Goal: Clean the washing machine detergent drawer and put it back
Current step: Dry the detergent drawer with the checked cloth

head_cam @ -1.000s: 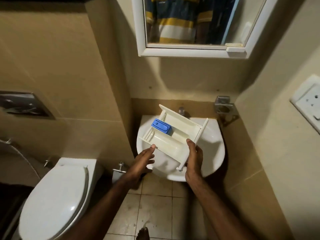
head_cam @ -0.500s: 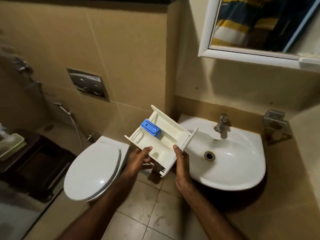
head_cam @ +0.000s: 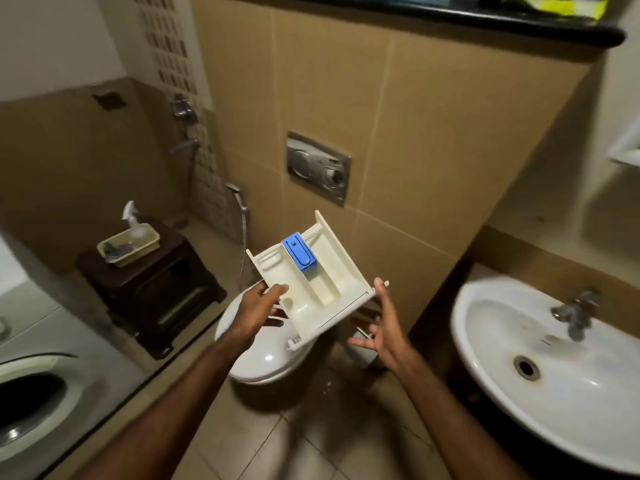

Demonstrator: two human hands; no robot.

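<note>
Step in hand: carrying the detergent drawer (head_cam: 313, 275) toward the washing machine (head_cam: 38, 368) at lower left, by the look of it
Doing it well: best kept level, compartments up, so leftover water stays inside; worth lining up the rear rails squarely with the slot before pushing in
Left hand (head_cam: 258, 308): thumb on top of the near left rim, fingers curled under, gripping the drawer
Right hand (head_cam: 379, 323): fingers spread and relaxed, one fingertip touching the drawer's right corner, nothing clasped
Where the drawer is: held in the air above the closed toilet lid (head_cam: 266, 355), between washer and sink (head_cam: 540, 375), well apart from both
Drawer look: off-white plastic tray, slightly yellowed, tilted with far end raised; several open compartments divided by ribs
Insert: blue siphon cap (head_cam: 299, 252) seated in the middle compartment toward the back
Cleanliness: no obvious residue visible, though too blurred to be sure
Risk: one-handed hold could slip
</note>
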